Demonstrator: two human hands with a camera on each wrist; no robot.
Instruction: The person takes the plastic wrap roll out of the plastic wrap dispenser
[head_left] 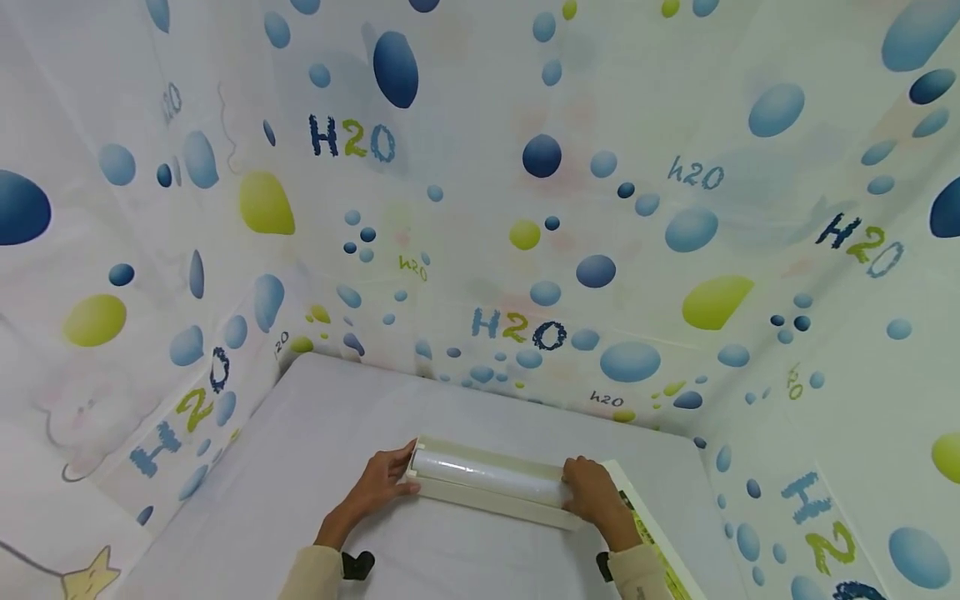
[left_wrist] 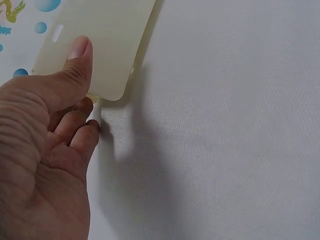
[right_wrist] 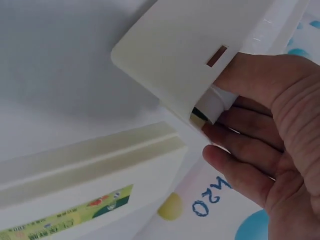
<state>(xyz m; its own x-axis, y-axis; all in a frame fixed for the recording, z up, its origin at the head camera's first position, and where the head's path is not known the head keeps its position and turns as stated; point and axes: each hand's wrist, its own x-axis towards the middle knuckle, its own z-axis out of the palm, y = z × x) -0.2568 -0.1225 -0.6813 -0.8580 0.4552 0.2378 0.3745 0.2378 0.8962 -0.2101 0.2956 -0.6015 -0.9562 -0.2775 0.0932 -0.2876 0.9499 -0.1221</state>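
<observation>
An uncovered cream plastic cling film dispenser (head_left: pixel 495 502) lies crosswise between the hands, with a shiny film roll (head_left: pixel 480 475) inside it. My left hand (head_left: pixel 378 483) grips its left end. In the left wrist view, the thumb presses the flat face of the dispenser (left_wrist: pixel 110 55) while the fingers curl behind. At the other end, my right hand (head_left: pixel 592 493) holds the dispenser and the roll's end. The right wrist view shows a slotted corner of the case (right_wrist: pixel 175 50) beside the fingers of my right hand (right_wrist: pixel 265 135), whose tips are partly hidden around the white roll end (right_wrist: pixel 215 105).
A long cream cover (head_left: pixel 651 525) with a green printed label lies on the white table (head_left: pixel 360 408), just right of the right hand. Curtains (head_left: pixel 465 208) patterned with bubbles and H2O lettering enclose the table at the back and both sides.
</observation>
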